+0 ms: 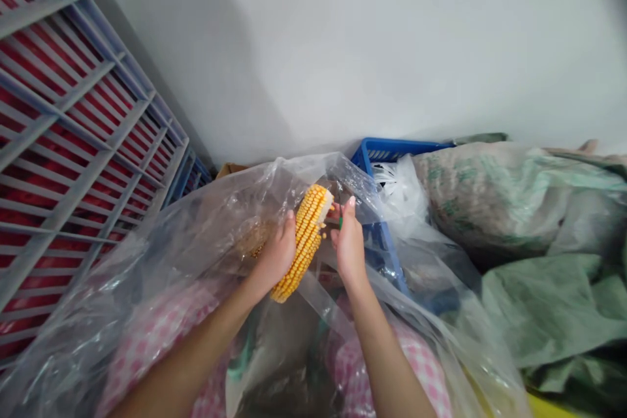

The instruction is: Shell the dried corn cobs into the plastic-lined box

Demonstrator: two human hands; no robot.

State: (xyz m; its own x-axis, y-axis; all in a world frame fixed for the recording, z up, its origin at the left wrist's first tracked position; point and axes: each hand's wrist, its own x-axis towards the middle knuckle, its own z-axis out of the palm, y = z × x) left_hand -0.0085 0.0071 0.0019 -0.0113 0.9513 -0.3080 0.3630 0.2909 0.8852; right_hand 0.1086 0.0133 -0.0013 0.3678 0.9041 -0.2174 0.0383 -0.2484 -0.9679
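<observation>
My left hand (277,255) is wrapped round a yellow corn cob (304,241), which it holds tilted over a large clear plastic bag (196,235) spread across my lap. A strip near the cob's top end is bare of kernels. My right hand (349,245) is closed in a pinch at that top end, on a thin green-handled tool (340,219) that is mostly hidden. Loose kernels lie inside the bag under the cob.
A grey slatted crate (73,144) with red contents stands at the left. A blue plastic crate (386,150) sits behind the bag. Stuffed green and white woven sacks (514,202) fill the right. A white wall (343,46) runs behind.
</observation>
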